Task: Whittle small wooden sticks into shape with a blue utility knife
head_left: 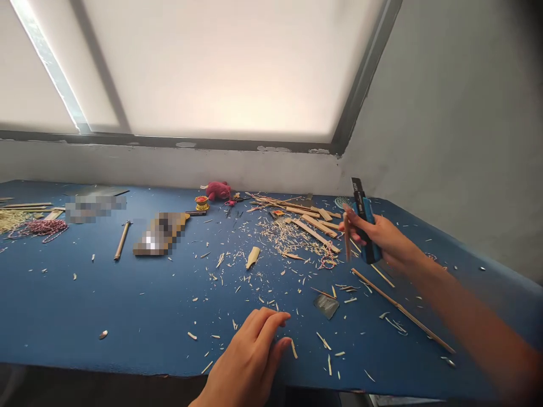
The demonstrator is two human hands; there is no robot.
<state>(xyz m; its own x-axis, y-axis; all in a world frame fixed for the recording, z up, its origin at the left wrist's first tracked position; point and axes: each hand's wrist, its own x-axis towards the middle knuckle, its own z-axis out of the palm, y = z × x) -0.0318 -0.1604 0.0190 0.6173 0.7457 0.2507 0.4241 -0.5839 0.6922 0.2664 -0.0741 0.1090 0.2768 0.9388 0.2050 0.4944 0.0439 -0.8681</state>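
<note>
My right hand [388, 237] is raised over the right side of the blue table, closed around a blue and black utility knife [370, 249] whose black end points up. A short, thin wooden strip [347, 240] hangs from the fingers of that same hand. Near the front edge, my left hand [250, 353] is held low over the table, its fingers loosely bent, thumb apart and nothing in it. A flat grey rectangular piece [326, 306] lies between the hands. Just below the right hand, a long thin bamboo stick [403, 310] slants toward the front edge.
Shavings [292, 240] and wooden strips [316, 228] are heaped at the back right, with scraps scattered around. A carved wooden piece [253, 258] lies mid-table. Behind are a pink yarn bundle [218, 190] and small gold pot [202, 203]. Red-white cord [46, 227] lies left.
</note>
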